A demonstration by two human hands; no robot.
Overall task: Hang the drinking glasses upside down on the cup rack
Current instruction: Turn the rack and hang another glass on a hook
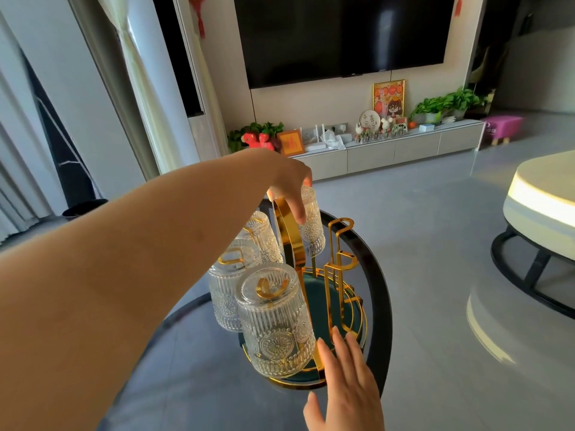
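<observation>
Ribbed glass (311,223) (upside down) pinched by left hand (289,181) at gold rack (337,269); right hand (345,387) spread.

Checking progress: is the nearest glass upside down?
Yes. The nearest glass hangs rim-down, its base up, with a gold rack hook showing through it.

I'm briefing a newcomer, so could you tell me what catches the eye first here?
The gold cup rack on the dark round table, with patterned glasses hung upside down. The left hand grips the far glass; the right hand rests open by the rack's base.
</observation>
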